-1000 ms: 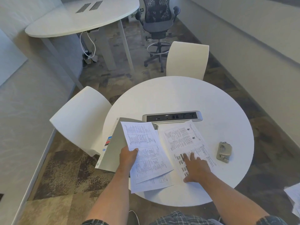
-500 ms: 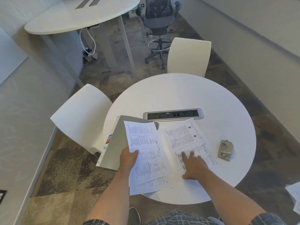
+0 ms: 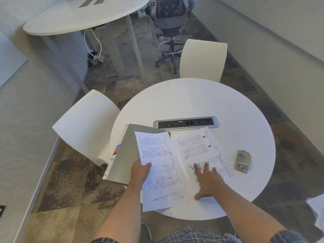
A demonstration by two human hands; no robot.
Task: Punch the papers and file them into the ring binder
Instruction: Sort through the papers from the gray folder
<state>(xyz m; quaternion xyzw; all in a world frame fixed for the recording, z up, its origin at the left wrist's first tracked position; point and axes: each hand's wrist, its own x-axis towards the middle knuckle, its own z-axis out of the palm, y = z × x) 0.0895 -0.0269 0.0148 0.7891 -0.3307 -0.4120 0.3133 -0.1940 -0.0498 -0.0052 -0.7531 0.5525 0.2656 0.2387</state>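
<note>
An open grey ring binder (image 3: 125, 155) lies at the left edge of the round white table (image 3: 192, 102), its cover overhanging the rim. My left hand (image 3: 140, 171) grips the left edge of a few printed sheets (image 3: 157, 155) and holds them lifted over the binder. My right hand (image 3: 208, 179) rests flat, fingers spread, on the filed printed page (image 3: 198, 146) lying to the right. A grey metal hole punch (image 3: 242, 161) sits on the table, right of the pages and apart from both hands.
A silver power-socket strip (image 3: 186, 122) is set in the table behind the papers. White chairs stand at the left (image 3: 87, 123) and far side (image 3: 203, 60). A black office chair (image 3: 171, 21) and second white table (image 3: 84, 16) stand beyond. Loose sheets (image 3: 317, 213) lie at the right edge.
My right hand slid slightly toward me on the page and spread its fingers wider. The left hand keeps holding the lifted sheets; the view shifted a little.
</note>
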